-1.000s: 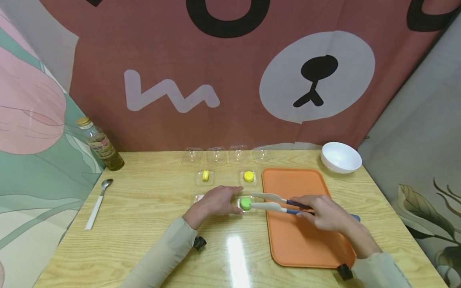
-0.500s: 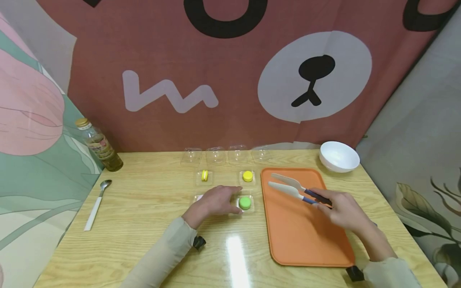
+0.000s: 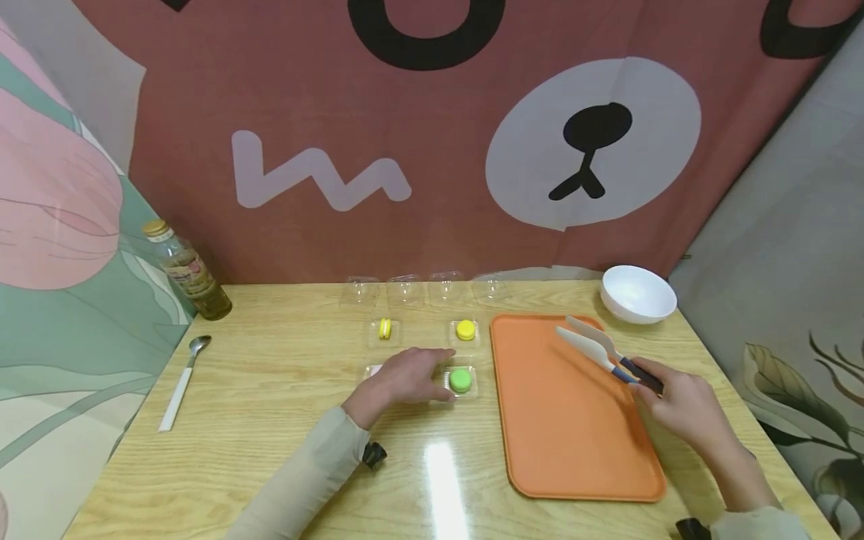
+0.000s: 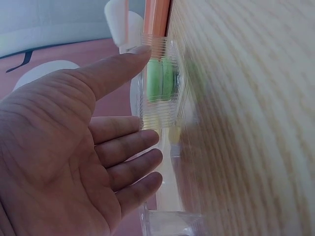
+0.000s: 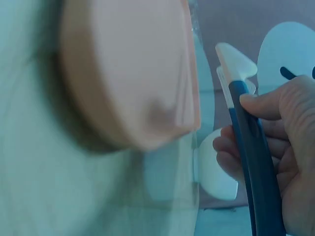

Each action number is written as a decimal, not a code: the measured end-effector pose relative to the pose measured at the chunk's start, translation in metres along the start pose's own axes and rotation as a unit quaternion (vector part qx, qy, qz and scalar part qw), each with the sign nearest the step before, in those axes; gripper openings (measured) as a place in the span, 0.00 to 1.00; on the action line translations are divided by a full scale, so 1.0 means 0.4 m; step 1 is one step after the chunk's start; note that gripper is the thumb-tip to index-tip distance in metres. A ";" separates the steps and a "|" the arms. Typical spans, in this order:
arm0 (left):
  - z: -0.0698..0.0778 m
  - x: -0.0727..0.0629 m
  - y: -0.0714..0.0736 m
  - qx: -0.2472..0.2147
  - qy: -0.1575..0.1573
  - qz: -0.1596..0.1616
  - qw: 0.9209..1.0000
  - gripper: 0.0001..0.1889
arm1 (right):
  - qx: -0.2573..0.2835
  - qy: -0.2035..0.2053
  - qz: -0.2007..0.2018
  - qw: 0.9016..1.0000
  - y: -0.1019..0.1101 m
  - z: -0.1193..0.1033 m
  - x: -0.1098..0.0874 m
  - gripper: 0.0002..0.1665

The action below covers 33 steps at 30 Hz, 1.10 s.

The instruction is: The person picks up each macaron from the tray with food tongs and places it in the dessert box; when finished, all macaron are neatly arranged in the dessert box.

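A pale wooden table [image 3: 270,480] holds everything. A flat orange tray [image 3: 570,435] lies on it, toward the right side. Over the tray's far right part hang long tongs with white tips and dark blue handles [image 3: 587,346]. Their two tips stand a little way apart, with nothing between them. A round white bowl [image 3: 637,298] sits just past that corner.

The right hand [image 3: 690,409] grips the handles with its fingers bent round them. A soft, even squeeze should be best, since a hard one might squash or flip a small round cookie.

The left hand [image 3: 405,377] has hold of nothing. Its thumb and fingers are spread wide at the left end of a small square clear plastic box [image 3: 471,390]; the thumb tip looks to be touching it, but how hard it presses cannot be told. Light, steady fingers would stop the box from sliding, and keeping them low leaves room for the tongs.

A round green cookie [image 3: 460,380] lies flat in that box. Two yellow cookies sit in boxes behind: one round yellow cookie lying flat [image 3: 466,330], and one yellow cookie standing on its edge [image 3: 385,328], which could roll if bumped.
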<state>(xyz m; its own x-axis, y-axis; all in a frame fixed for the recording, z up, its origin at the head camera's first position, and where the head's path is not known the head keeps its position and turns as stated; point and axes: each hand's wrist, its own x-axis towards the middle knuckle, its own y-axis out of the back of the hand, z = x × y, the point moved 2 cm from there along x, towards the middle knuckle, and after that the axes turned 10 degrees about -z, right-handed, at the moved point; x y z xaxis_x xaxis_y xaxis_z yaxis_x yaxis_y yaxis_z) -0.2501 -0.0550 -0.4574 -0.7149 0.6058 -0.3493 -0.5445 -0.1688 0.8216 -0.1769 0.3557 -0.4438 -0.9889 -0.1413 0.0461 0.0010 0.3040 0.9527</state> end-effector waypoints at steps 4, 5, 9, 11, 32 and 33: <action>0.004 0.000 0.000 0.000 -0.001 0.002 1.000 0.43 | 0.001 -0.030 -0.005 1.000 -0.001 0.025 -0.015 0.26; 0.003 -0.002 0.000 0.001 -0.001 0.002 1.000 0.43 | 0.001 -0.033 -0.002 0.999 -0.002 0.029 -0.018 0.26; 0.002 -0.006 0.000 0.000 0.000 0.001 1.000 0.43 | 0.000 -0.045 0.011 0.999 -0.005 0.049 -0.030 0.26; 0.001 -0.006 -0.001 0.001 -0.001 0.001 1.000 0.42 | -0.004 -0.054 0.014 0.998 -0.005 0.062 -0.040 0.25; 0.009 -0.004 0.004 0.006 0.001 -0.008 1.000 0.42 | -0.028 -0.164 -0.053 0.985 0.001 0.153 -0.109 0.30; 0.009 -0.004 0.004 0.005 0.002 -0.008 1.000 0.42 | -0.028 -0.163 -0.055 0.985 -0.001 0.155 -0.109 0.30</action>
<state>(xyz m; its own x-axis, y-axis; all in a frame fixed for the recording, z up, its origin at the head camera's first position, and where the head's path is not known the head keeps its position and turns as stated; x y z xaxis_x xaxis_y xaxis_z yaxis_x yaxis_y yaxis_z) -0.2482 -0.0533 -0.4537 -0.7078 0.6058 -0.3633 -0.5510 -0.1516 0.8206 -0.1431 0.4202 -0.4648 -0.9786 0.1435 -0.1478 -0.1088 0.2493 0.9623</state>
